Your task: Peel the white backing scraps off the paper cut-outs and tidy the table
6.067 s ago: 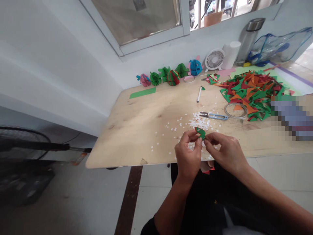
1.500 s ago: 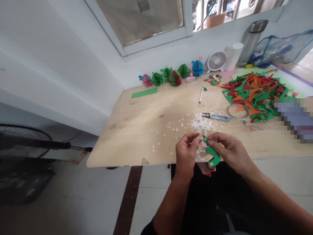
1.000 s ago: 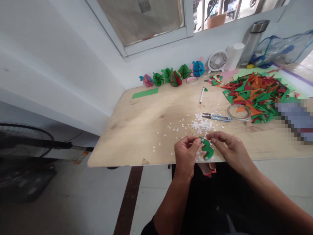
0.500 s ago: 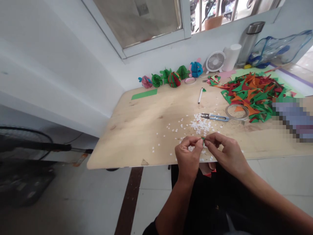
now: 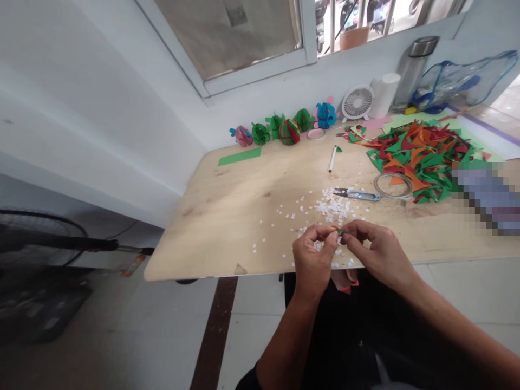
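Observation:
Above the table's front edge, my left hand point(image 5: 312, 254) pinches a small green paper piece point(image 5: 338, 231) between thumb and index finger. A bit of orange shows along its upper side. My right hand point(image 5: 374, 249) is closed in a pinch at the piece's right end, fingertips almost meeting those of the left. The fingers cover most of the piece. White paper bits point(image 5: 335, 206) lie scattered under and beyond both hands. Just past them rest blue-handled thread snips point(image 5: 357, 195) and a roll of tape point(image 5: 393, 186).
A heap of green, orange and red paper scraps point(image 5: 426, 154) lies at the right, beside a blurred-out flat object point(image 5: 493, 197). Folded paper figures point(image 5: 290, 132), a small fan point(image 5: 358, 103) and a bottle point(image 5: 416, 70) line the wall. A pen point(image 5: 332, 159) and green strip point(image 5: 239, 156) lie mid-table.
The fingertips have shifted slightly on the green paper piece, and some orange now shows by it. My right fingertips have moved a little to the right. Everything on the table stays put.

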The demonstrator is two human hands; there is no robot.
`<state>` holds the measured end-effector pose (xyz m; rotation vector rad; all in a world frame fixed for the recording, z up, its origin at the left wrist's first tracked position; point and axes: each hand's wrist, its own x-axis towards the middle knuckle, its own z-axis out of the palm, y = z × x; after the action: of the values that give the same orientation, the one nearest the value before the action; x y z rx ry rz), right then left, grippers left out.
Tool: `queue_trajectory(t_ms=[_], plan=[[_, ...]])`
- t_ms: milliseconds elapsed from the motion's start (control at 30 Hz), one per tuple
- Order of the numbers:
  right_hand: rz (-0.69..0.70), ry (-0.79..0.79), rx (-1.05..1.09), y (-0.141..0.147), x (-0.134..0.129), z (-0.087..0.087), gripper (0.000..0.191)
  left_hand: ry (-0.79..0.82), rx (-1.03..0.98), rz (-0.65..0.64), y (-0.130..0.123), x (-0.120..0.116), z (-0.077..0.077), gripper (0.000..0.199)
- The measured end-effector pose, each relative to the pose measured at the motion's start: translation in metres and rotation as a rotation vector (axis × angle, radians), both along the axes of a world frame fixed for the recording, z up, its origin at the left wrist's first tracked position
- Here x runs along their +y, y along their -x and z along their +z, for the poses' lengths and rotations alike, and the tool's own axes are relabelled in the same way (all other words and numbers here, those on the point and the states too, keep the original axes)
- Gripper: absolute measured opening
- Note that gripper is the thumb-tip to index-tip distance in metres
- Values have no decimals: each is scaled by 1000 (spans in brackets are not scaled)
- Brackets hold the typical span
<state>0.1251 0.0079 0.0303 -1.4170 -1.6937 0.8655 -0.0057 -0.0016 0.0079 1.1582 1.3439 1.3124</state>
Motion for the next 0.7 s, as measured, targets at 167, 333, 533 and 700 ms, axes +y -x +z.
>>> queue_trajectory(t_ms=[167, 333, 533, 700], plan=[[2, 68, 82, 1, 1, 1, 21, -4, 11, -6, 0, 1, 2, 13], [-5, 108, 118, 1, 2, 0, 21, -19, 3, -26, 1, 1, 1, 10], [-14, 114, 115, -1, 1, -3, 20, 56, -153, -31, 1, 2, -3, 11], [11, 101, 146, -1, 0, -3, 24, 67, -177, -19, 0, 2, -3, 12]])
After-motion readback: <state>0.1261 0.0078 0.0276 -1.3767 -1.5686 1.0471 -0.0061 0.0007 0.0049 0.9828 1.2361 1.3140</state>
